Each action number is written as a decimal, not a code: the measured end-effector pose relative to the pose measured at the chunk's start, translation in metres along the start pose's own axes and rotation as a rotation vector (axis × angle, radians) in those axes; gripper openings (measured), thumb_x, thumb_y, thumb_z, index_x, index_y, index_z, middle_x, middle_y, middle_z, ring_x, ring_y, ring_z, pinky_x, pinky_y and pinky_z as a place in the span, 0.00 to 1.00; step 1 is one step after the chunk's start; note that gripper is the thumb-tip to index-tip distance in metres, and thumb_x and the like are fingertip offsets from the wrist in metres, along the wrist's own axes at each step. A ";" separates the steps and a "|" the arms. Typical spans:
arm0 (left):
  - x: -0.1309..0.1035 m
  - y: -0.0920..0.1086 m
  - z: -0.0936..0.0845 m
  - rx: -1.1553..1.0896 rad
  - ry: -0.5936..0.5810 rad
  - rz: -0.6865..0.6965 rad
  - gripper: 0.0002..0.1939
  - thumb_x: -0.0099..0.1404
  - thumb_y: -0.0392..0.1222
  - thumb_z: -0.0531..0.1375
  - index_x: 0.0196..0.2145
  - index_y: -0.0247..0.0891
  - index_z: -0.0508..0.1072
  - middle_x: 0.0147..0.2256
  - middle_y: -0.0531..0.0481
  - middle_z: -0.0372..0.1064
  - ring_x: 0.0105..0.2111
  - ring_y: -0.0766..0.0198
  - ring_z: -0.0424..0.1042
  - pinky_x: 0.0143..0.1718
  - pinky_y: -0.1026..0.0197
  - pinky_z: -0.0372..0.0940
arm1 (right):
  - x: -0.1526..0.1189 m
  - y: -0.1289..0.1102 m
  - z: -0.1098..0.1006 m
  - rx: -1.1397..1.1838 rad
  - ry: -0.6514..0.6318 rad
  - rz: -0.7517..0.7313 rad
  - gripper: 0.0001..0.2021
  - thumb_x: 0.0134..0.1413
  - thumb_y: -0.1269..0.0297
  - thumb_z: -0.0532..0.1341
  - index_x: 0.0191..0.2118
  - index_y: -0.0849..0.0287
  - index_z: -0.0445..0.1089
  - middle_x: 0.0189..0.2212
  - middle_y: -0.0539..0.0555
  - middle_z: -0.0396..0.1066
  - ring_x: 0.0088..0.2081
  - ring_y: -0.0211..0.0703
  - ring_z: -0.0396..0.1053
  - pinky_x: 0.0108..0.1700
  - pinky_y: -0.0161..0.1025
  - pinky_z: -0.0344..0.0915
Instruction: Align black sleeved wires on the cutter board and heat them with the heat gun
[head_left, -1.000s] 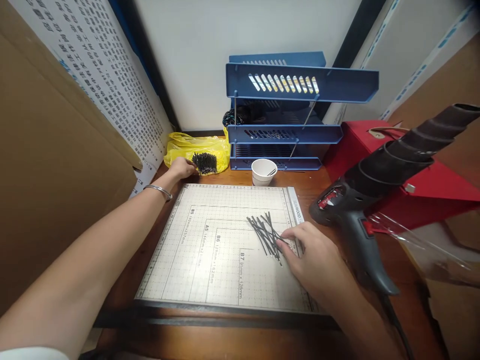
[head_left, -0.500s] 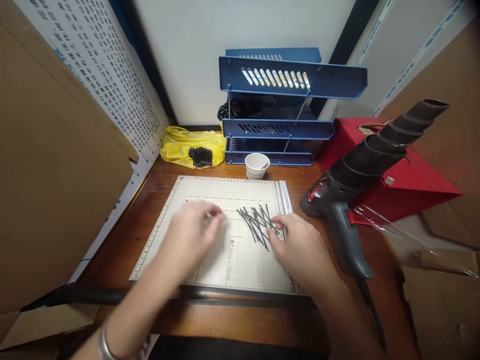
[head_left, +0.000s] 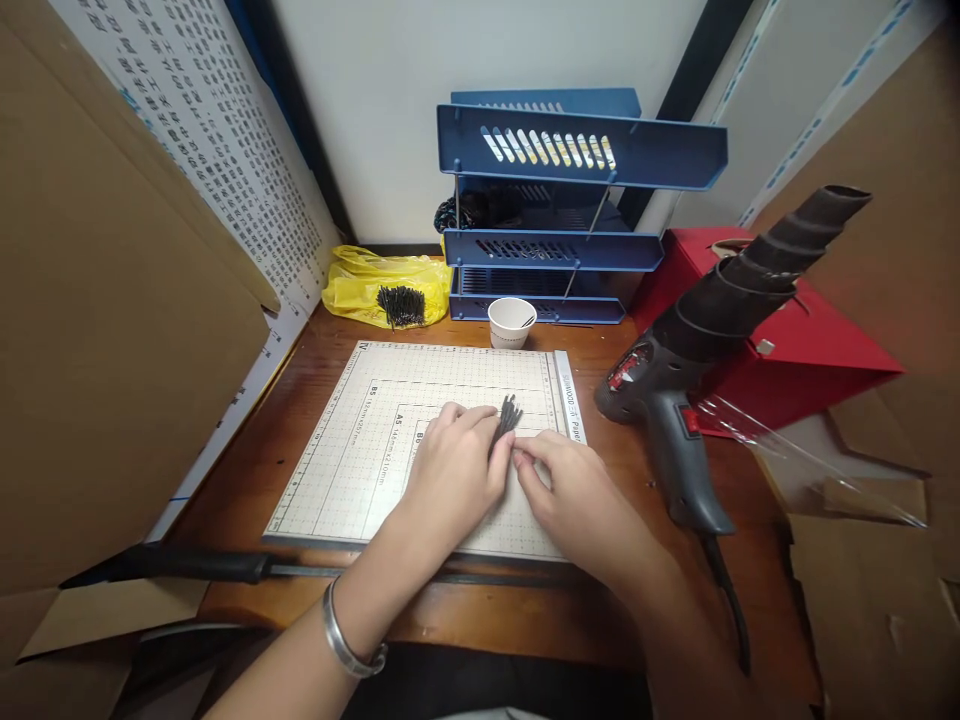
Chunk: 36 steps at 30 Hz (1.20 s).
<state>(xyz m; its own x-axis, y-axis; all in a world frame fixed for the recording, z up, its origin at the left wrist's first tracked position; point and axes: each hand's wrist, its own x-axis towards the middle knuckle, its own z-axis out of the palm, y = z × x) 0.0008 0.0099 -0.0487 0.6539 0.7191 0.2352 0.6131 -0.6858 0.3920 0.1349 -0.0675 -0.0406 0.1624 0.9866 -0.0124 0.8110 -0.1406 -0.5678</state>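
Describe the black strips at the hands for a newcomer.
Find the gridded board on the wooden table. Right of centre, the black strips poke out past the left hand. Unlike the black pile behind, these aren't on the yellow bag.

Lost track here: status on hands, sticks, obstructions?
Left hand holds bunched black sticks over gridded board; right hand close beside, grip unclear. Heat gun off right, apart from both hands.
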 end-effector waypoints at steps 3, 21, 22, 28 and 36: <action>0.000 0.002 0.005 0.012 0.002 0.017 0.10 0.71 0.40 0.57 0.42 0.38 0.79 0.49 0.44 0.77 0.45 0.49 0.69 0.47 0.45 0.71 | -0.006 0.011 -0.008 0.005 0.117 0.056 0.13 0.62 0.66 0.53 0.40 0.58 0.76 0.33 0.54 0.75 0.36 0.44 0.71 0.39 0.40 0.60; -0.050 -0.007 0.000 0.170 -0.027 0.174 0.30 0.74 0.53 0.53 0.66 0.30 0.61 0.65 0.40 0.62 0.66 0.44 0.57 0.66 0.38 0.55 | -0.009 0.039 -0.010 0.012 0.217 -0.072 0.09 0.60 0.64 0.61 0.41 0.56 0.78 0.38 0.54 0.73 0.40 0.43 0.71 0.44 0.41 0.65; -0.053 -0.004 0.002 0.195 -0.043 0.180 0.31 0.75 0.54 0.52 0.67 0.30 0.60 0.66 0.39 0.60 0.67 0.44 0.56 0.67 0.37 0.53 | -0.008 0.039 -0.008 0.011 0.208 -0.088 0.09 0.60 0.65 0.60 0.40 0.57 0.78 0.38 0.54 0.73 0.40 0.43 0.71 0.45 0.41 0.65; -0.053 0.004 0.007 0.194 -0.126 0.223 0.32 0.76 0.56 0.47 0.69 0.33 0.56 0.69 0.43 0.54 0.70 0.48 0.50 0.69 0.40 0.48 | -0.009 0.040 -0.006 0.056 0.224 -0.122 0.08 0.61 0.67 0.60 0.40 0.57 0.78 0.37 0.53 0.74 0.39 0.41 0.71 0.43 0.39 0.66; -0.051 0.003 0.008 0.184 -0.131 0.244 0.31 0.77 0.56 0.47 0.68 0.34 0.58 0.69 0.44 0.54 0.70 0.48 0.50 0.70 0.40 0.46 | -0.014 0.039 -0.012 0.048 0.185 -0.065 0.07 0.60 0.69 0.59 0.34 0.57 0.76 0.35 0.53 0.73 0.38 0.42 0.70 0.42 0.39 0.63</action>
<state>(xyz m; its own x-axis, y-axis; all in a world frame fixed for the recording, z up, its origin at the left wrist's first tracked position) -0.0273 -0.0301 -0.0665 0.8358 0.5184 0.1812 0.4930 -0.8536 0.1681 0.1712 -0.0878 -0.0526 0.2150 0.9608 0.1749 0.7961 -0.0687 -0.6012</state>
